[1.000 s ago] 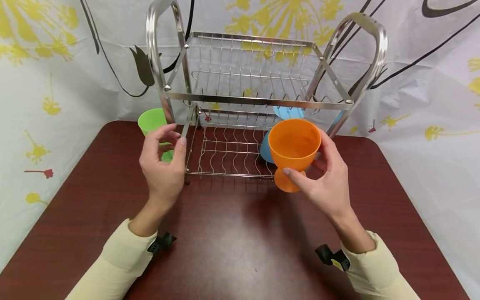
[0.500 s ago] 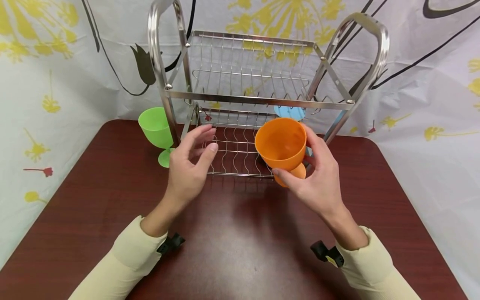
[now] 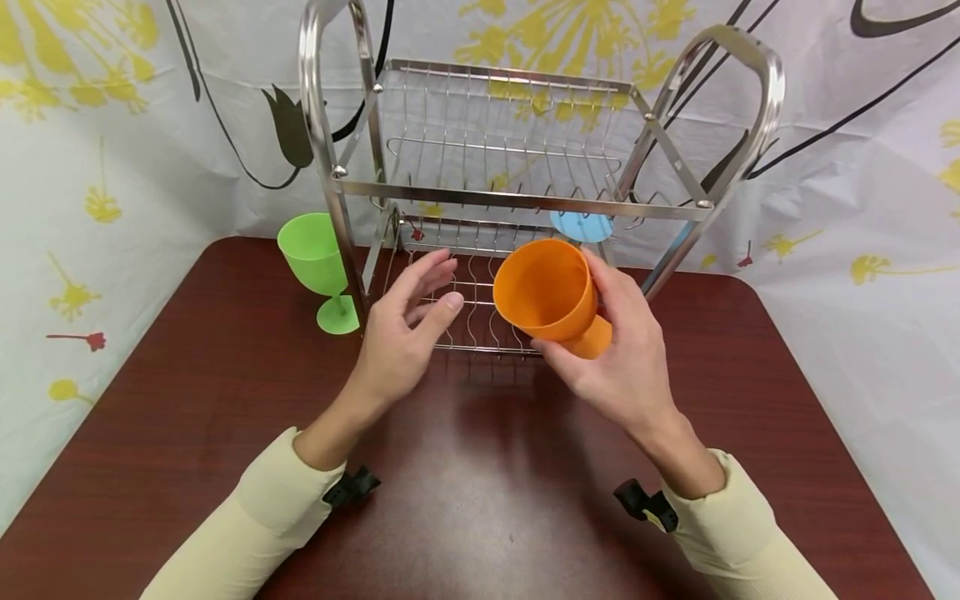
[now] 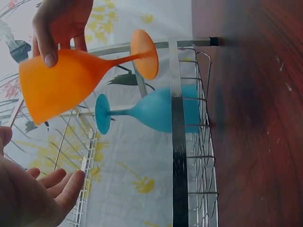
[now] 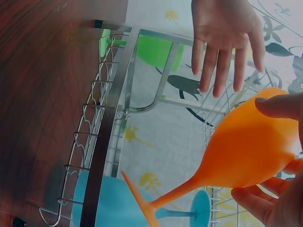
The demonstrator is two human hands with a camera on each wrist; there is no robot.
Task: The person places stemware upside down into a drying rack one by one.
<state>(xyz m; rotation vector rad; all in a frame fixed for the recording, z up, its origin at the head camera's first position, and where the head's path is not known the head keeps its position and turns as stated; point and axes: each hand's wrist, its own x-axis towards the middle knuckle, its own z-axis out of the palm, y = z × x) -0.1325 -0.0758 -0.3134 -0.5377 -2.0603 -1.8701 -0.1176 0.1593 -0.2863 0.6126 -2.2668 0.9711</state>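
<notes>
My right hand grips an orange goblet by its bowl, in the air before the dish rack. The goblet tilts, its mouth facing up and to the left in the head view. My left hand, fingers spread and slightly bent, hovers left of the goblet, apart from it and holding nothing. Upside down in the rack's lower tier is a blue goblet; in the head view little more than its foot shows. Upright on the table, left of the rack, stands a green goblet.
The two-tier metal rack has tall curved side handles and wire slots in both tiers. It stands at the back of a dark red-brown table. A white sheet with plant prints hangs behind and at both sides.
My left hand has moved right, away from beside the green goblet. The right hand has brought the orange goblet leftward and tilted it further. The hands are closer together.
</notes>
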